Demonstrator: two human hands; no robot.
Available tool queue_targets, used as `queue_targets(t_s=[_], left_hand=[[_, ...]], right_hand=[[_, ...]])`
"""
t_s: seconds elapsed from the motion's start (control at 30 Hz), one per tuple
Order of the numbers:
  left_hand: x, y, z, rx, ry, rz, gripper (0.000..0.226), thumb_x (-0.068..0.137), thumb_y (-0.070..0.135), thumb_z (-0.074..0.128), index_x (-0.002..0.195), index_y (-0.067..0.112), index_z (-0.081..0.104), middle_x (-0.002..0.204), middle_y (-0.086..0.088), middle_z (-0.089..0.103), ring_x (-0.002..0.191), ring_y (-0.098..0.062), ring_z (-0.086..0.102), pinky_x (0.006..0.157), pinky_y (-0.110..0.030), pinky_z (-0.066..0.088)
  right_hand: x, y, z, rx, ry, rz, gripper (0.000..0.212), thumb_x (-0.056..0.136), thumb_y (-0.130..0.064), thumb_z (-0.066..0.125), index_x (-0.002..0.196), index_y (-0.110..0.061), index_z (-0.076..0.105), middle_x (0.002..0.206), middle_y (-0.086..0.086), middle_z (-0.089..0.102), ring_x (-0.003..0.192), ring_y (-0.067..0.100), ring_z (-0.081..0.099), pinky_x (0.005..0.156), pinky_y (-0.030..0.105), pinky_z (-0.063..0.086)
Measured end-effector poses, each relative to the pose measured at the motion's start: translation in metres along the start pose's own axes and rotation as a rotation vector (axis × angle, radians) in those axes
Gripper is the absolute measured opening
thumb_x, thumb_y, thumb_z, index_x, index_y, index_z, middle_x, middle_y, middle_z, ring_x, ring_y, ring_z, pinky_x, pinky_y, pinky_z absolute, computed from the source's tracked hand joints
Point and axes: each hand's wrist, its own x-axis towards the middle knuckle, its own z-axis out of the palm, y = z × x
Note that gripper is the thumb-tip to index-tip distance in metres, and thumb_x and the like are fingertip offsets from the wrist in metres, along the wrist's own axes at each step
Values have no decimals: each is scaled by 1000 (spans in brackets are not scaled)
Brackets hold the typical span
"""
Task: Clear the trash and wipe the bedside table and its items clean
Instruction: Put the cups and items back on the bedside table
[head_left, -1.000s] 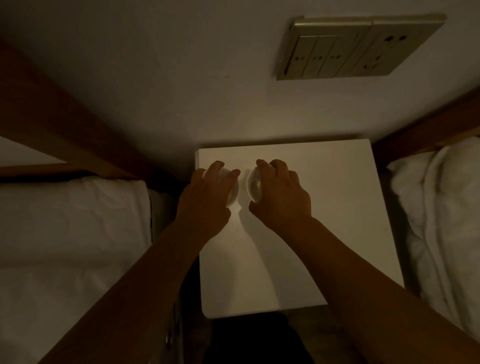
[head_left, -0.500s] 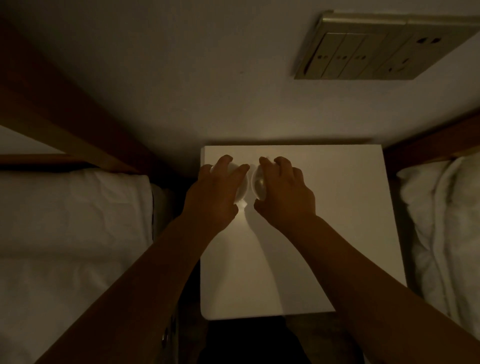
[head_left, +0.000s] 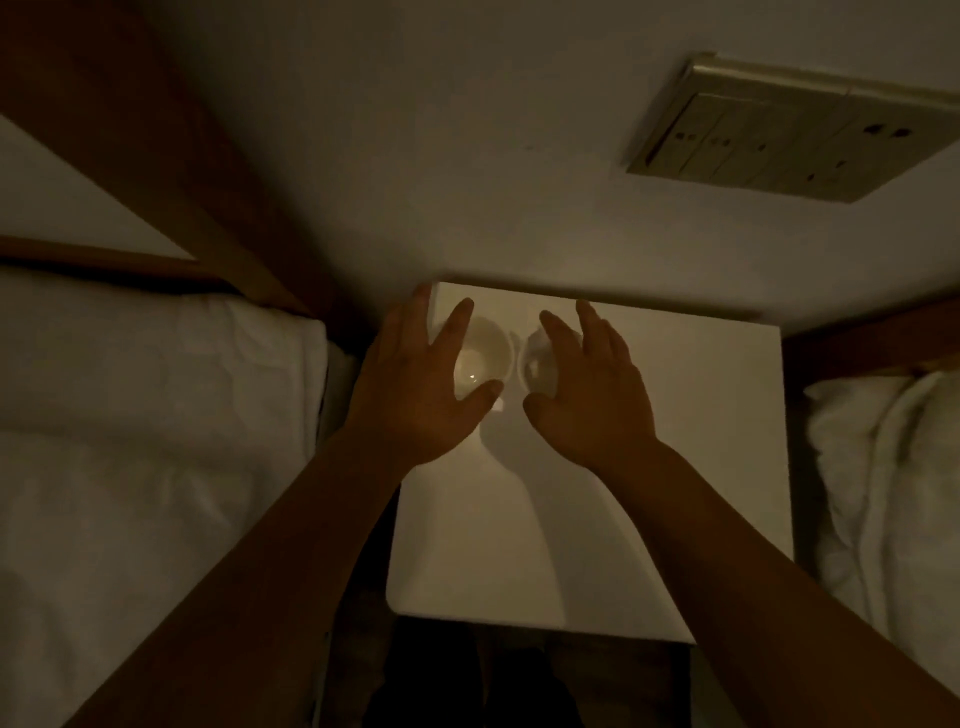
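Fingers (head_left: 457, 325) of my left hand (head_left: 415, 384) are spread straight over the left cup (head_left: 485, 358), gripping nothing. From the head view, my right hand (head_left: 592, 395) is likewise splayed above the right cup (head_left: 535, 364). Both cups stand side by side near the far-left corner of the bedside table (head_left: 649, 493).

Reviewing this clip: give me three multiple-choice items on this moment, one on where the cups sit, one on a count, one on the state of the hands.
1. Where do the cups stand on the bedside table?
A. far left part
B. near right corner
C. middle of the near edge

2. How many cups are there?
A. one
B. two
C. four

3. How are both hands?
A. fists
B. fingers spread, open
C. gripping a cloth

Key: 1 A, the left cup and right cup stand toward the wall. 2 B, two white cups stand side by side. 3 B, left hand and right hand show straight, splayed fingers.
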Motion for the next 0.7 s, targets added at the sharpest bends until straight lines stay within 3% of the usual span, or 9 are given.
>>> queue_targets(t_s=[0.33,0.5,0.7], left_hand=[[-74,-37,-27,-43,71,-376,84,84,70,38,152,32,6,162,-8,1,147,-34,0,115,-56,16],[-178,-82,-52,-57,179,-656,84,85,69,39,152,32,5,162,-9,2,147,-35,1,114,-56,18],[-309,-114,-63,-91,282,-963,87,77,75,24,151,32,7,162,-8,5,147,-34,4,114,-52,22]], right_hand=[[-18,-77,5,-122,22,-328,78,78,-60,46,146,-25,29,159,14,16,144,38,13,111,56,25],[-54,-165,38,-164,-84,-619,78,77,-60,50,145,-27,28,158,11,17,144,36,13,110,57,28],[-121,-252,92,-231,-238,-908,81,81,-63,49,147,-29,19,160,8,8,146,30,6,112,51,22]])
